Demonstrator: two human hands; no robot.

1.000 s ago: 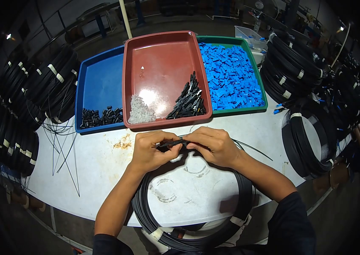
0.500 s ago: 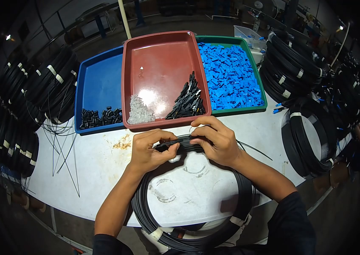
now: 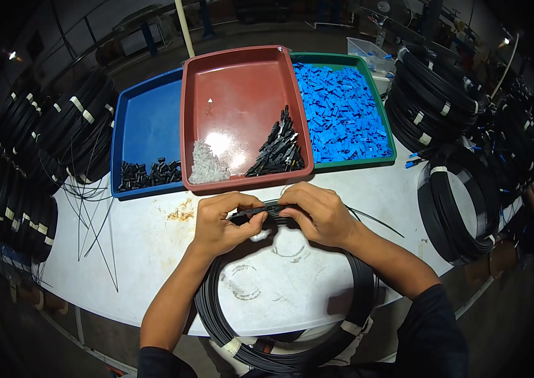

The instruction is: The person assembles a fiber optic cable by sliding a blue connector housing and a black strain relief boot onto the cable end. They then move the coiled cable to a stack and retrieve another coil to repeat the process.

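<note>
A large coil of black cable [image 3: 363,280] hangs over the near table edge, its far side passing under both hands. At that far side, my left hand [image 3: 220,220] is closed, thumb and fingers pinching a slim black connector piece [image 3: 242,214] that lies along the cable. Just to the right, my right hand [image 3: 325,215] is closed on the black cable, its fingertips close to the left ones. What lies exactly under the right fingertips is hidden. A loose cable end [image 3: 380,225] sticks out to the right beyond the right hand.
Beyond the hands stand a blue tray [image 3: 130,116] with short black pieces, a red tray [image 3: 242,82] with clear and black parts, and a green tray [image 3: 385,129] full of blue clips. Cable coils [image 3: 434,104] flank the white table [image 3: 147,252]; loose strands [image 3: 94,233] trail at left.
My right hand has moved slightly left and its raised fingers have lowered onto the cable, nearer the left fingertips. My left hand and the coil stay in place.
</note>
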